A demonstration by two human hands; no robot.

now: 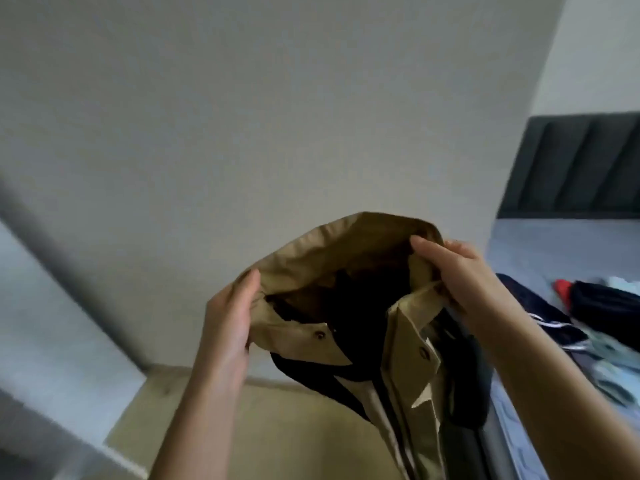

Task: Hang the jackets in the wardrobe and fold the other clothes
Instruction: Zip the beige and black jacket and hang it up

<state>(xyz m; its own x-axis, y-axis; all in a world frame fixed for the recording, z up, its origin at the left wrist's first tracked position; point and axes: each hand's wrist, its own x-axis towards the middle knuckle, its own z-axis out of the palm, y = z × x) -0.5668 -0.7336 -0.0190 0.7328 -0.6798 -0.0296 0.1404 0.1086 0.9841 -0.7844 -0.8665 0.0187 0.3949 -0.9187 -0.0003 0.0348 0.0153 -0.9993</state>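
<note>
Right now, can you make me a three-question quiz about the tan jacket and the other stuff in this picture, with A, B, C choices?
1. Where are the other clothes lying?
A. on the grey bed at the right
B. on the floor at the left
C. on a chair

2. What colour is the jacket's inner lining?
A. white
B. black
C. red

3. How is the jacket held?
A. by one hand
B. by both hands at its collar
C. by nobody

Answers:
1 A: the dark clothes lie on the grey bed.
2 B: black shows inside the tan buttoned cloth jacket.
3 B: the left hand and right hand grip the collar's two sides.
</note>
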